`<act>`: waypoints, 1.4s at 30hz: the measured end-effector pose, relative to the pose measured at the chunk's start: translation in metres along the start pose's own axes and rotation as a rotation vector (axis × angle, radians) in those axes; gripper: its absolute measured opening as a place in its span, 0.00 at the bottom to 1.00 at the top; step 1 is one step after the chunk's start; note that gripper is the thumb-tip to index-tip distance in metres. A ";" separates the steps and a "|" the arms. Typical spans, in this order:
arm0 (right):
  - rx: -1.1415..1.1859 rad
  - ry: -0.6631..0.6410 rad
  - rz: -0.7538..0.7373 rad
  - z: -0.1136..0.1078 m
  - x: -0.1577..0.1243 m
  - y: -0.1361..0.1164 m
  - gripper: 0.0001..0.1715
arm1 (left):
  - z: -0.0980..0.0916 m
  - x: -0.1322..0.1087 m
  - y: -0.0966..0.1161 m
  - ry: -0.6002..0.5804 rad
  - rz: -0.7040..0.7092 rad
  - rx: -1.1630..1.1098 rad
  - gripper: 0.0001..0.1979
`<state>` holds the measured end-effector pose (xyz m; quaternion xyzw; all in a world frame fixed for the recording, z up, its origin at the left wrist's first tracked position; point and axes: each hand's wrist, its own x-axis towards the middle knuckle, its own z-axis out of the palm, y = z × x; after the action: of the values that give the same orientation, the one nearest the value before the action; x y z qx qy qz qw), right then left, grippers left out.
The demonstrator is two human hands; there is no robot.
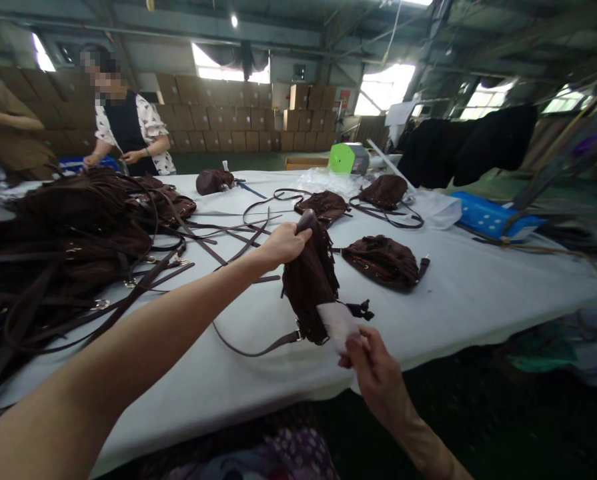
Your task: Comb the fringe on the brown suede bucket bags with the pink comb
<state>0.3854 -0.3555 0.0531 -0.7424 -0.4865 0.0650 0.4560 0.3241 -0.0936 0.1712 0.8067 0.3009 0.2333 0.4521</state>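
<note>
My left hand (289, 244) grips the upper end of a dark brown fringed handbag (305, 283), holding it tilted above the white-covered table (258, 383). The bag's strap trails onto the cloth at its lower left. In my right hand (373, 363) is a white cloth (339, 325), pinched between thumb and fingers. The cloth lies against the lower right part of the bag and looks slightly blurred. Just to the right rests another brown bag (382, 262) with a dark tassel at its end.
A big heap of brown bags (73, 240) with loose straps covers the table's left side. Further brown bags (323, 207) lie toward the back. A blue dotted package (495, 217) sits at the right. Across the table stands a co-worker (131, 127), before stacked cartons (218, 120).
</note>
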 end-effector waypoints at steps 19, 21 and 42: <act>-0.333 -0.059 -0.330 0.022 0.054 -0.054 0.13 | -0.005 -0.013 0.000 0.211 -0.291 -0.722 0.09; -0.403 -0.126 -0.319 0.015 0.050 -0.047 0.14 | -0.003 -0.009 -0.004 0.231 -0.291 -0.756 0.09; 0.139 0.281 0.340 -0.011 0.045 -0.037 0.26 | 0.018 -0.010 -0.044 0.587 0.047 -0.234 0.15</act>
<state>0.3906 -0.3229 0.1025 -0.7822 -0.2806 0.0704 0.5518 0.3167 -0.0930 0.1229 0.6542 0.3708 0.4995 0.4301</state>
